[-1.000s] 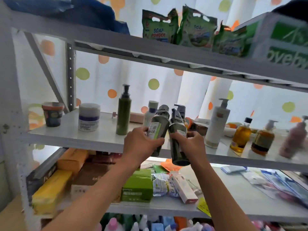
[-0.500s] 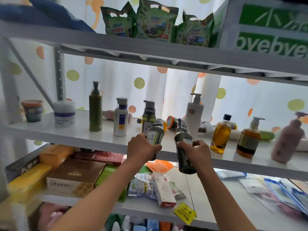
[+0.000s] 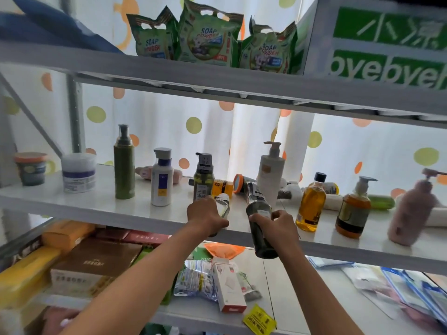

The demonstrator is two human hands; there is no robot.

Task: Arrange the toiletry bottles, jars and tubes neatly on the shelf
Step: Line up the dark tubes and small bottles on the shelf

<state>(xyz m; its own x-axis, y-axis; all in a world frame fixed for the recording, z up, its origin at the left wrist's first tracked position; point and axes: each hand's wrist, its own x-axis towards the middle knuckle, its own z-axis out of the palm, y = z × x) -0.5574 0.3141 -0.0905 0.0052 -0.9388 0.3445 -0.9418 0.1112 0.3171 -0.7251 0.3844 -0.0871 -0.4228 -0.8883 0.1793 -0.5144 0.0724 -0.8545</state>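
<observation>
Head view, nearest first: the right hand [image 3: 274, 228] wraps a dark pump bottle [image 3: 260, 228] held off the front edge of the shelf [image 3: 101, 209], its long axis tilted, base hanging below the shelf lip. Just left, the left hand [image 3: 206, 217] grips a clear-capped bottle [image 3: 222, 206] at the edge. Beyond stands the green pump bottle [image 3: 204, 176]; the gap beside it looks the likely slot.

Bags [image 3: 208, 35] read "SOAP POWDER" (box [image 3: 387, 42]: "byebye").
</observation>
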